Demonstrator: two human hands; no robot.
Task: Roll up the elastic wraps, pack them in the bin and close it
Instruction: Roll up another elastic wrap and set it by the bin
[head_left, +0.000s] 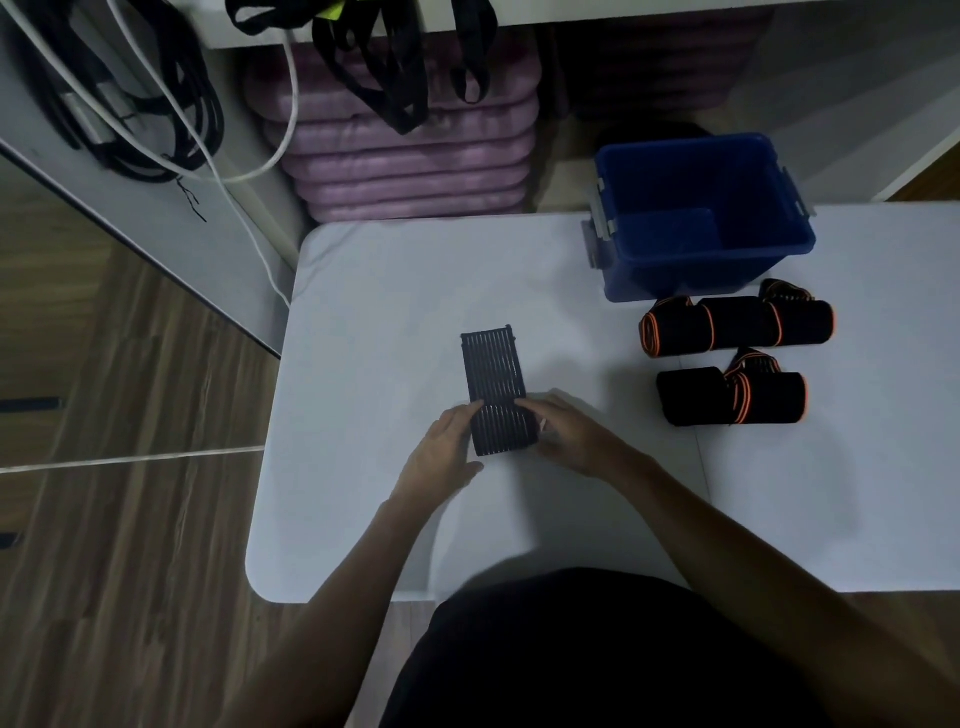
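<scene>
Near end of black ribbed elastic wrap (496, 395) hidden under the fingers (475, 410), white table (363, 322) cut off rightward of them

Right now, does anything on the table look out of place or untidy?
Mostly tidy. The two orange-edged wraps beside the blue bin have loose ends sticking out, so they look only partly rolled.

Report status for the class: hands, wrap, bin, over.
Left hand and right hand both gripping the ribbed black wrap, near end rolling. Two orange-trimmed wraps wait beside the blue bin. Bin open, path unobstructed.
</scene>
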